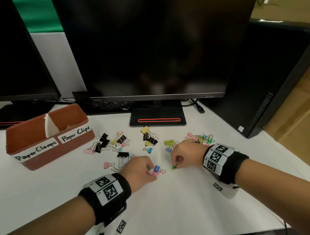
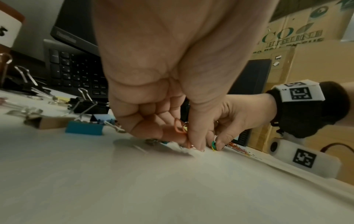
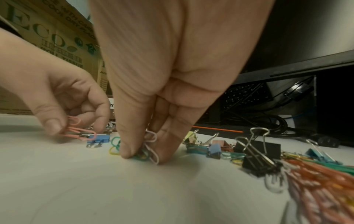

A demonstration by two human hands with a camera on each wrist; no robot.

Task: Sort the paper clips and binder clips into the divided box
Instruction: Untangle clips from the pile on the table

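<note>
While bare table (image 1: 179, 195) lies nearer, both hands (image 1: 140, 168) (image 1: 185, 155) pinch paper clips (image 1: 174, 166) beside scattered binder clips (image 1: 121, 154).

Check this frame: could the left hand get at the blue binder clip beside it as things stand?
Probably yes. The blue binder clip lies uncovered right at the left hand, but that hand already pinches pink paper clips, so its fingers are occupied.

- I see a white counter (image 1: 179, 195) carrying everything.
- A brown divided box (image 1: 38, 156) stands on it at the left, labelled "Paper Clamps" and "Paper Clips".
- Binder clips (image 1: 121, 139) lie scattered across the middle.
- A heap of coloured paper clips (image 1: 202, 137) lies to the right.
- The monitor stand (image 1: 157, 117) rests behind them, and a black computer tower (image 1: 265, 89) at far right.
</note>
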